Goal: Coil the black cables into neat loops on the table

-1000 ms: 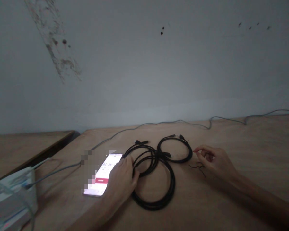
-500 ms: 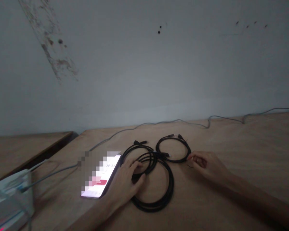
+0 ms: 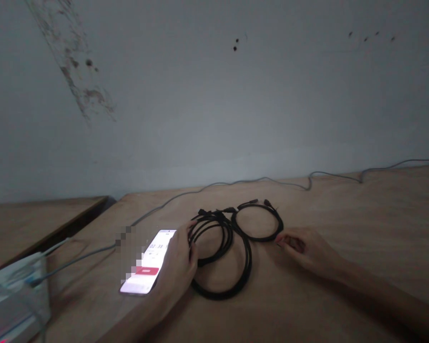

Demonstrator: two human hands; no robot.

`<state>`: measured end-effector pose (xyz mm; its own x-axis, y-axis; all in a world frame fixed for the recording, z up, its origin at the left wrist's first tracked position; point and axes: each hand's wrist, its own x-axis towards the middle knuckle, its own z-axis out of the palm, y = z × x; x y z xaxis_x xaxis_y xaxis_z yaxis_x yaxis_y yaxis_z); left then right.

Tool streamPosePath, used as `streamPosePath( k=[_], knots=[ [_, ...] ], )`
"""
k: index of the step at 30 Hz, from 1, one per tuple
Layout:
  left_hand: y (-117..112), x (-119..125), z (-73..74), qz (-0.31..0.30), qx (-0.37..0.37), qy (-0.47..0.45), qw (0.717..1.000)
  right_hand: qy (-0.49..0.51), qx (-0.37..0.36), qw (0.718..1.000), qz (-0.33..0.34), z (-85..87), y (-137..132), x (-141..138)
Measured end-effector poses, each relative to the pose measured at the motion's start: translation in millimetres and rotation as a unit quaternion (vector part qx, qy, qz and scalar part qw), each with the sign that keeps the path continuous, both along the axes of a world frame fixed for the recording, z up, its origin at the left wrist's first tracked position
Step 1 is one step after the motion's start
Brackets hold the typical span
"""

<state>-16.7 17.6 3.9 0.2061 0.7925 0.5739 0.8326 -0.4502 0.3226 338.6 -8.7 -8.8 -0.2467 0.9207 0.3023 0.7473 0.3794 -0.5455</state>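
Observation:
Three coils of black cable lie close together on the wooden table. My left hand [image 3: 178, 262] is closed around the left side of the large front coil [image 3: 223, 295], which overlaps a second coil [image 3: 232, 238] behind it. Plug ends [image 3: 230, 210] show at the top of these two. Apart from them on the right lies a third, smaller coil [image 3: 258, 239] with both its connectors [image 3: 267, 203] at the back. My right hand [image 3: 300, 244] rests by its lower right edge, fingertips pinched together. A tiny dark strip shows at those fingertips, too small to name.
A lit phone [image 3: 146, 257] showing a timer lies left of my left hand, partly covered by it. A white box [image 3: 25, 295] with cables stands at the left front. A grey cable [image 3: 180, 194] runs along the table's back by the wall [image 3: 214, 119].
The large coil has shifted up and left with my left hand, and its plug end now lies farther back. My right hand has moved slightly left and down, still pinched.

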Motion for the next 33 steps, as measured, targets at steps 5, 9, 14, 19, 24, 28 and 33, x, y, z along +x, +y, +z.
streamPosePath(
  k=[5, 9, 14, 19, 24, 28, 33],
  knots=[
    [-1, -1, 3.4, -0.005, 0.047, 0.044, 0.998, 0.000, 0.000, 1.000, 0.001, -4.8, 1, 2],
    [-15, 5, 6.4, -0.122, -0.044, 0.091, 0.987, -0.011, 0.005, 1.000, 0.010, -8.7, 1, 3],
    [-23, 7, 4.4, -0.154, -0.120, 0.152, 0.969, -0.021, 0.012, 1.000, 0.003, -9.3, 3, 4],
    [-20, 7, 1.0, -0.159, -0.124, 0.114, 0.973, -0.022, 0.063, 0.998, 0.012, -8.1, 7, 6],
    [-15, 7, -4.1, -0.191, -0.100, 0.082, 0.973, -0.043, 0.097, 0.994, 0.015, -10.5, 10, 6],
    [-14, 7, -8.1, -0.190, -0.083, 0.079, 0.975, -0.062, 0.094, 0.993, 0.022, -12.2, 10, 5],
    [-14, 9, -7.6, -0.176, -0.069, 0.073, 0.979, -0.096, 0.096, 0.991, 0.017, -9.4, 14, 1]
  ],
)
